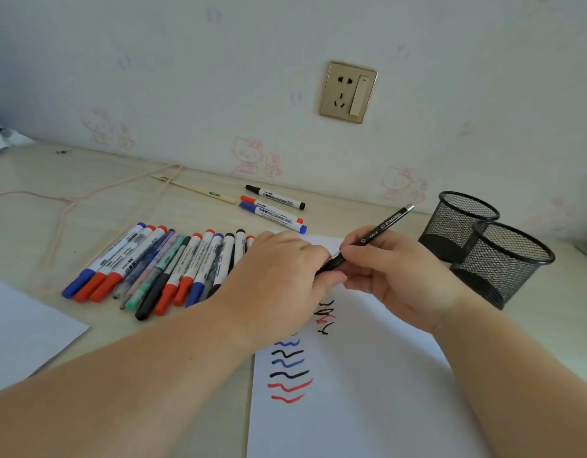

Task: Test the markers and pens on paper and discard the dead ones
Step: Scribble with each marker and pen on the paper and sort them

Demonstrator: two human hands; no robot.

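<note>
A slim black pen [381, 226] slants over the white test paper [351, 408]. My right hand [394, 276] grips its barrel, and my left hand [282, 276] pinches its lower end, which is hidden between the fingers. The paper carries red, black and blue squiggles [288, 371]. Left of my hands lies a row of several markers and pens [160, 266] with red, blue and black caps. Three whiteboard markers [275, 206] lie apart near the wall.
Two black mesh pen cups [483, 246] stand at the right, touching each other. A second white sheet [24, 328] lies at the left edge. A chopstick [193, 188] and a pale cord [64, 200] lie at the back. A wall socket [348, 92] is above.
</note>
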